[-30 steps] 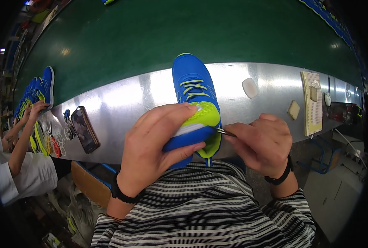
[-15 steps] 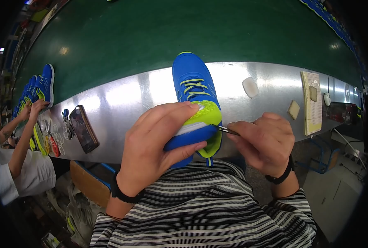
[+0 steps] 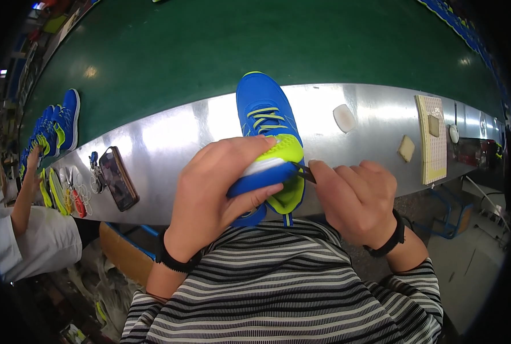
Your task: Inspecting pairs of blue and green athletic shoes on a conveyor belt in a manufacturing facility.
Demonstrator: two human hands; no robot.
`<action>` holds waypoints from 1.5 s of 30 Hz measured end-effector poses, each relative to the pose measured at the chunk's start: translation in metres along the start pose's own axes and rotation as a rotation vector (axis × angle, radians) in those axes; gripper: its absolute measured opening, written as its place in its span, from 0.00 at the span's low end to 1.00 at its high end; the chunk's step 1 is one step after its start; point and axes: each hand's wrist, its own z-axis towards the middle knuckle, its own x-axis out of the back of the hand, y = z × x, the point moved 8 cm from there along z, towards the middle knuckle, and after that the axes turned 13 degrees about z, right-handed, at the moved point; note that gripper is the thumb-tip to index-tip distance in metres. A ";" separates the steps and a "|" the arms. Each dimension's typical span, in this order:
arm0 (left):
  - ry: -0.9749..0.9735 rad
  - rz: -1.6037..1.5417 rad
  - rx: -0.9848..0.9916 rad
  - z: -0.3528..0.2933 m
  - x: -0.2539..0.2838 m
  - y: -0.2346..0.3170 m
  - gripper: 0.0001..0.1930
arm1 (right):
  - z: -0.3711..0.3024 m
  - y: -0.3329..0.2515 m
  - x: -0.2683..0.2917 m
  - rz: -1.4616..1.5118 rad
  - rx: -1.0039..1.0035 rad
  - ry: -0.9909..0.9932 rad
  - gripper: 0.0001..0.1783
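Your left hand (image 3: 206, 183) is closed around the raised blue sneaker (image 3: 261, 179), with the fingers over its lime-green and white sole and the thumb along its blue upper. The raised sneaker is tilted so that the sole faces up and away from you, in front of your torso. Your right hand's (image 3: 356, 195) grip is pinched on a slim dark metal tool (image 3: 306, 174), whose tip meets the right end of the raised sneaker, close to the sole edge. Below it, the second blue sneaker (image 3: 262, 94) stands upright on the metal surface (image 3: 163, 149), toe pointing away from you, lime-green laces (image 3: 267, 118) showing; the raised sneaker hides part of its collar. To the right of the pair lie a white rounded pad (image 3: 344, 118), a small beige block (image 3: 406, 148) and a yellow-edged slab (image 3: 436, 157). To the left lies a smartphone (image 3: 119, 180); farther left, a co-worker's hand (image 3: 34, 159) is near a row of blue sneakers (image 3: 69, 121).
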 end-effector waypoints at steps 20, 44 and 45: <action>0.000 0.000 0.061 -0.003 -0.001 0.001 0.25 | -0.009 0.009 0.004 0.138 -0.014 0.147 0.14; 0.027 0.081 0.027 0.004 -0.004 0.008 0.23 | -0.001 0.008 -0.002 -0.001 -0.138 -0.059 0.18; 0.030 0.090 0.022 0.002 -0.002 0.010 0.23 | -0.002 0.011 -0.001 0.068 -0.136 -0.032 0.17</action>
